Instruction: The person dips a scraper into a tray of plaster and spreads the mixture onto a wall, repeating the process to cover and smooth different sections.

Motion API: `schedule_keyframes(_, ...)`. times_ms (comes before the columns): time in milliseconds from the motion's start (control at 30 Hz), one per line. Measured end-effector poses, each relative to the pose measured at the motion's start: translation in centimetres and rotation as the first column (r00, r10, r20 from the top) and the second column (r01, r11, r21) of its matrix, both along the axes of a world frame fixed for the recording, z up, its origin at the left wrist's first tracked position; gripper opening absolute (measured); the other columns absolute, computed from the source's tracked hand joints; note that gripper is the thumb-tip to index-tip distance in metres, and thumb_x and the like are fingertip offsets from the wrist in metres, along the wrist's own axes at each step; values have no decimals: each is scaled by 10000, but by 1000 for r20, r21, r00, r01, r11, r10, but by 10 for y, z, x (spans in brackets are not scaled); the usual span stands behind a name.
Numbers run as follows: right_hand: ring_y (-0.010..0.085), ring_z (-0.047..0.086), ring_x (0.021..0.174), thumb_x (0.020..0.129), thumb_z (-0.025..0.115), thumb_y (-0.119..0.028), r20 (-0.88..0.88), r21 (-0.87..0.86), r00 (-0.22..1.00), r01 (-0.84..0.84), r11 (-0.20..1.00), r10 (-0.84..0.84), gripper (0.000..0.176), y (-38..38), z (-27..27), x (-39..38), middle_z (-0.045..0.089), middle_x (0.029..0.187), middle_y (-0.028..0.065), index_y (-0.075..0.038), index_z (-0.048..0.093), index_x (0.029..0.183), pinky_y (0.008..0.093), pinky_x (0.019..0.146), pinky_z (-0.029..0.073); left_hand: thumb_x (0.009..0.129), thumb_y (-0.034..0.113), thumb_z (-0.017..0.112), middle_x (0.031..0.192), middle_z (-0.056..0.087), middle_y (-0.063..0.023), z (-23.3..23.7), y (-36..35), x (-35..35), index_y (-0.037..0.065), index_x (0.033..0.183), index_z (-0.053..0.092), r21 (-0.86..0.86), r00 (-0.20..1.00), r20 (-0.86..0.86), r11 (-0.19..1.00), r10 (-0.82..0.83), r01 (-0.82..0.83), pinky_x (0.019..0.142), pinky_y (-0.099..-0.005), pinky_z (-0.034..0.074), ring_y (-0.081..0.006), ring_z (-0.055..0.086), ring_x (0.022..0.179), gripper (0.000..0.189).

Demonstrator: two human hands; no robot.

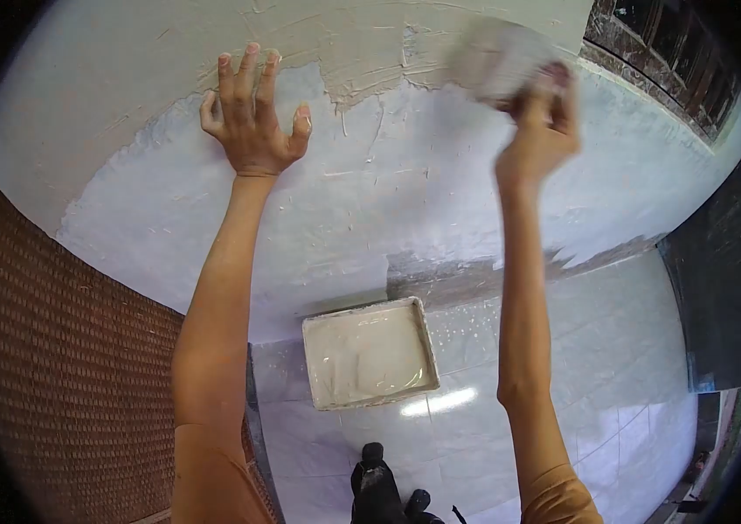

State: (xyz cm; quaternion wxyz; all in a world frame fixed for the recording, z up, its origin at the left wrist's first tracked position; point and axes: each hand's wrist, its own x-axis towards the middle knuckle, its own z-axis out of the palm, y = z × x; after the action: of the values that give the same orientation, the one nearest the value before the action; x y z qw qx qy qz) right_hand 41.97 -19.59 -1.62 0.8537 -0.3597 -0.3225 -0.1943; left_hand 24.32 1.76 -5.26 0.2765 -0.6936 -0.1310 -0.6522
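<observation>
My left hand [252, 127] lies against the wall [335, 188] with its fingers spread, and holds nothing. Some pale smears mark its fingertips. Up and to the right, my right hand [545, 122] is closed around a wide, flat putty scraper [506, 63], which is blurred by motion. The scraper's broad blade is near the upper wall, where beige filler [370, 44] covers the bluish-white surface in an uneven edge; whether it touches cannot be made out. On the floor below stands a rectangular tray [308, 371] of creamy filler, its rim crusted.
A woven brown panel [73, 367] stands along the left. Dark carved wood [676, 57] is at the upper right, and a dark panel [720, 271] at the right edge. Pale drops dot the tiled floor [467, 437]. A dark shoe [373, 472] shows at the bottom.
</observation>
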Motion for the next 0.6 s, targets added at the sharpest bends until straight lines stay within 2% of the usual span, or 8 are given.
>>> schedule_keyframes(67, 136, 638, 906, 904, 619, -66, 197, -114, 980, 64, 991, -41, 302, 34, -17, -20, 687, 994, 105, 3, 617, 1197, 257, 759, 524, 843, 457, 455, 1460, 393, -48, 1, 1, 1, 169, 1411, 370, 1, 1000, -4, 1000, 3, -3, 1016, -457, 172, -248, 242, 1414, 643)
schedule_keyframes(133, 141, 634, 922, 888, 642, -61, 109, -161, 977, -164, 973, 183, 329, 45, -26, -41, 687, 1051, 122, -2, 621, 1210, 249, 826, 495, 846, 463, 450, 1457, 394, -52, 1, 0, 1, 162, 1409, 371, 21, 1000, 8, 1000, 11, -11, 1011, -454, 180, -247, 255, 1408, 643)
schedule_keyframes(167, 140, 634, 919, 895, 632, -67, 79, -143, 993, -80, 987, 92, 321, 47, -31, -24, 681, 1069, 123, 14, 618, 1205, 252, 829, 498, 846, 463, 450, 1457, 394, -52, 1, 1, 2, 162, 1409, 371, 27, 1000, 4, 1000, 10, -10, 1011, -454, 180, -247, 255, 1408, 643)
schedule_keyframes(200, 142, 640, 914, 908, 611, -63, 73, -135, 994, 85, 987, -75, 327, 43, -35, 0, 682, 1028, 102, 22, 600, 1224, 264, 763, 525, 851, 462, 444, 1457, 395, -55, 0, 0, 2, 159, 1409, 372, 30, 1000, 2, 999, 15, -15, 1010, -451, 180, -248, 266, 1402, 639)
schedule_keyframes(267, 156, 648, 904, 926, 582, -63, -111, -12, 994, 13, 1000, -14, 306, 2, -22, 15, 670, 996, 95, 30, 589, 1217, 273, 679, 543, 855, 461, 439, 1456, 395, -57, 2, 2, 2, 156, 1408, 372, 36, 1000, 3, 999, 23, -23, 1010, -449, 181, -249, 277, 1397, 635)
schedule_keyframes(367, 163, 646, 843, 942, 560, -73, -110, 147, 993, 49, 988, -33, 245, -16, -19, 24, 644, 1040, 114, 19, 594, 1167, 270, 631, 538, 851, 471, 432, 1456, 403, -7, 0, 1, 4, 225, 1399, 402, 15, 998, 40, 999, -48, 47, 1005, -456, 188, -237, 285, 1398, 602)
schedule_keyframes(533, 150, 623, 979, 890, 650, -94, 67, -155, 970, -221, 963, 234, 323, 39, -29, -36, 679, 1074, 119, 25, 620, 1188, 277, 876, 484, 856, 468, 429, 1455, 405, -8, 1, 0, 4, 219, 1398, 404, 20, 997, 47, 998, -59, 58, 993, -451, 203, -235, 283, 1398, 597)
schedule_keyframes(600, 136, 633, 930, 895, 636, -88, 72, -168, 995, -55, 984, 68, 301, 43, -32, -9, 679, 1061, 121, 19, 628, 1176, 250, 805, 509, 857, 468, 430, 1455, 406, -10, 1, 0, 6, 216, 1399, 403, 29, 997, 46, 997, -67, 66, 994, -449, 201, -235, 285, 1397, 598)
